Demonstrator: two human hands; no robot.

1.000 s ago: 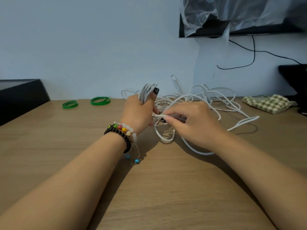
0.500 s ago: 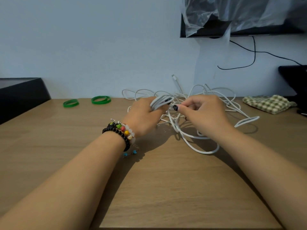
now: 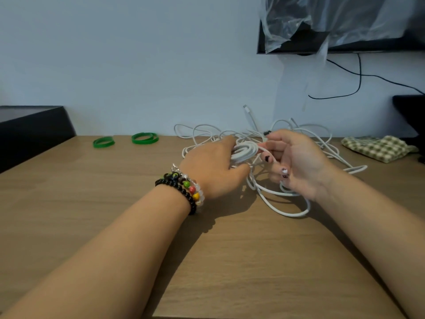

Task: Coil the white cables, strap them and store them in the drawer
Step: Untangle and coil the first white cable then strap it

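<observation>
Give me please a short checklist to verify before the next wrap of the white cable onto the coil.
1. Left hand holds the coil: ok.
2. Right hand has a grip on the free cable: ok, fingers curled round it.
3. Slack loop on the table free to feed: ok.
4. Remaining tangle clear of knots: cannot tell.
5. Green bands ready for strapping: ok, lying near the wall.
6. Drawer in view: not ok.
</observation>
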